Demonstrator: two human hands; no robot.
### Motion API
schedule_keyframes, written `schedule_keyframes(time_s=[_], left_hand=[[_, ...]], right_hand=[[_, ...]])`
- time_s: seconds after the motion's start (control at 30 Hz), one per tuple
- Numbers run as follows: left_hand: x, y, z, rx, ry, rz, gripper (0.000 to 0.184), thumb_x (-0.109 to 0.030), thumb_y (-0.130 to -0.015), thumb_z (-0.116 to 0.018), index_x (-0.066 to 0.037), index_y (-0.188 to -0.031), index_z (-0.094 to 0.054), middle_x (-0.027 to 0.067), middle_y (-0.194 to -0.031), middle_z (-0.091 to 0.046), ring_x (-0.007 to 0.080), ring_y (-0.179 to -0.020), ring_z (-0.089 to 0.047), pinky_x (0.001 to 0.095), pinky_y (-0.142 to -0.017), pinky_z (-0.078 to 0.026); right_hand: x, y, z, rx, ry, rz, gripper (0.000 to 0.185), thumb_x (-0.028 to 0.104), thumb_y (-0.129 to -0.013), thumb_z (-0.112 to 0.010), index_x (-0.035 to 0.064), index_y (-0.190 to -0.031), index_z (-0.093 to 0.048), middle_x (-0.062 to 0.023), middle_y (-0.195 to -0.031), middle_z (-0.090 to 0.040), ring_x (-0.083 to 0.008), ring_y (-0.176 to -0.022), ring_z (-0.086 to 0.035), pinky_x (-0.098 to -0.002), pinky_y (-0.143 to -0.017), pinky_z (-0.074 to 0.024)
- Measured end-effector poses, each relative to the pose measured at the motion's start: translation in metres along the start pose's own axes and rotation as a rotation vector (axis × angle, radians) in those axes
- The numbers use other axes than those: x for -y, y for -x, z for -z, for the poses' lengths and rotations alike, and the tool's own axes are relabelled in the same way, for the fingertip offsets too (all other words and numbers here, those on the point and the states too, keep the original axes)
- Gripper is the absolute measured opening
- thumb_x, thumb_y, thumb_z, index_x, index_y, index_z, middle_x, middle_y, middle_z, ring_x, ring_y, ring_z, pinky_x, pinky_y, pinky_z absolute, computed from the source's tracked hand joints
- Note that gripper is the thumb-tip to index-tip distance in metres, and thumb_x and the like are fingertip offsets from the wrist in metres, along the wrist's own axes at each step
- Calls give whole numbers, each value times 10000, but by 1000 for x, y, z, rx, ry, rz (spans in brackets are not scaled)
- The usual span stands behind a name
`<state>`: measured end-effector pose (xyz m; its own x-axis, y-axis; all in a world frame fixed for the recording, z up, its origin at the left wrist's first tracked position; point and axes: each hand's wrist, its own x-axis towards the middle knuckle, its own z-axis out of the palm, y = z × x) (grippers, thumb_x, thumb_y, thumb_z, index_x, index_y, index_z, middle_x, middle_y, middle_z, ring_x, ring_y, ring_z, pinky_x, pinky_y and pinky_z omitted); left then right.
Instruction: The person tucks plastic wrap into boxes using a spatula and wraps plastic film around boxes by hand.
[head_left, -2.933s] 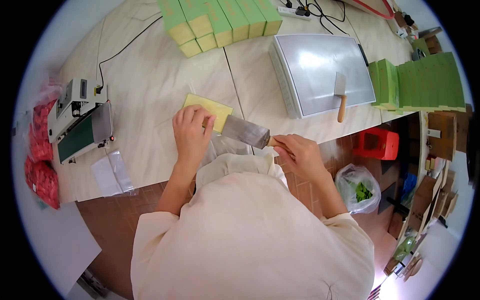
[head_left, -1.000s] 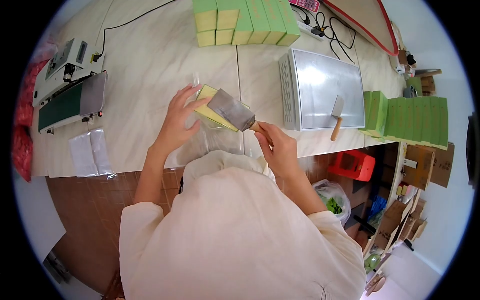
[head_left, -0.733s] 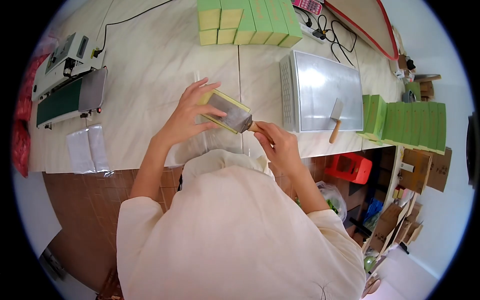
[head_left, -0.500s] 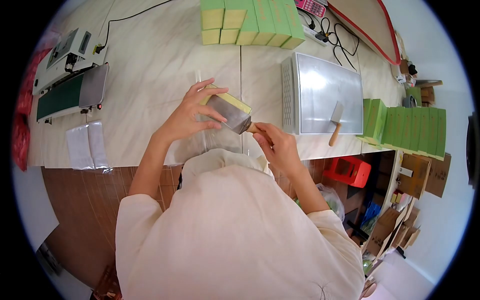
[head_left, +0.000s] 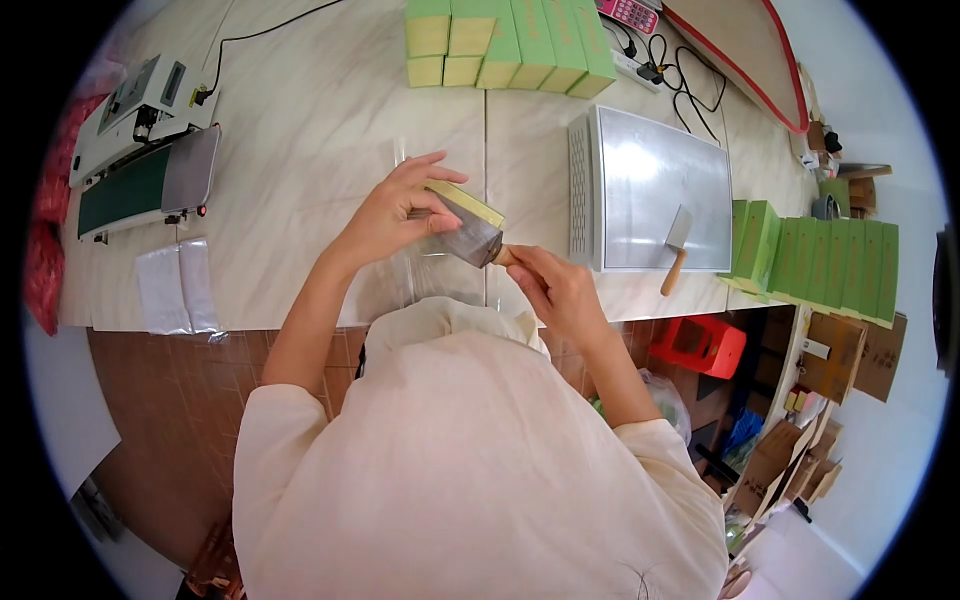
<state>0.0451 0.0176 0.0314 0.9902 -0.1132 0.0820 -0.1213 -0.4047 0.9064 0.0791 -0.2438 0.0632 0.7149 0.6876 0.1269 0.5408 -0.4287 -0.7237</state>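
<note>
My right hand [head_left: 556,288] grips the wooden handle [head_left: 503,256] of a scraper, whose wide metal blade [head_left: 468,238] lies flat against a small box [head_left: 470,205] with a pale yellow side. My left hand [head_left: 400,211] is closed round the box's left end, thumb at the blade side and fingers over the far side. Part of the box is hidden by the blade and my left fingers. Beneath, clear plastic film [head_left: 402,285] lies on the table. A second scraper [head_left: 676,248] with a wooden handle rests on a metal-topped heating plate [head_left: 650,180] to the right.
Green boxes [head_left: 530,45] stand in a row at the back, and more green boxes [head_left: 835,258] at the right. A sealing machine [head_left: 150,150] with a green belt sits at the left. Plastic bags [head_left: 178,288] lie near the front edge. A red stool [head_left: 700,345] is below the table.
My left fingers have closed in on the box, the thumb drawing up onto the blade side. My right hand keeps its hold on the scraper. The view has shifted slightly.
</note>
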Motion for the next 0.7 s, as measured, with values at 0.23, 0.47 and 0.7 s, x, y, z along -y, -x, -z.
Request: schedule_keyframes(time_s=[0.23, 0.47, 0.7], left_hand=[[-15, -8, 9, 48, -79, 109, 102, -154, -804, -735, -60, -793, -697, 24, -1232, -569, 230, -1274, -454, 355, -1012, -409], [-16, -21, 7, 49, -113, 107, 118, -120, -772, -730, -45, -742, -644, 46, -1063, -587, 220, -958, -583, 349, -836, -475], [-10, -24, 5, 112, -170, 140, 99, -89, -787, -705, -27, -774, -629, 33, -1061, -578, 209, -998, -567, 331, -870, -449]], right_hand=[[-1, 16, 23, 31, 5, -103, 199, 128, -877, -689, 25, -1038, -633, -116, -834, -694, -275, -647, -660, -323, -560, -515], [-5, 41, 74, 78, 33, -229, 164, 62, -859, -694, -3, -1002, -649, -135, -818, -689, -245, -656, -674, -282, -600, -533], [-8, 26, 30, 101, -147, -19, 172, 89, -873, -686, 8, -1022, -661, -104, -733, -629, -197, -536, -562, -292, -523, -449]])
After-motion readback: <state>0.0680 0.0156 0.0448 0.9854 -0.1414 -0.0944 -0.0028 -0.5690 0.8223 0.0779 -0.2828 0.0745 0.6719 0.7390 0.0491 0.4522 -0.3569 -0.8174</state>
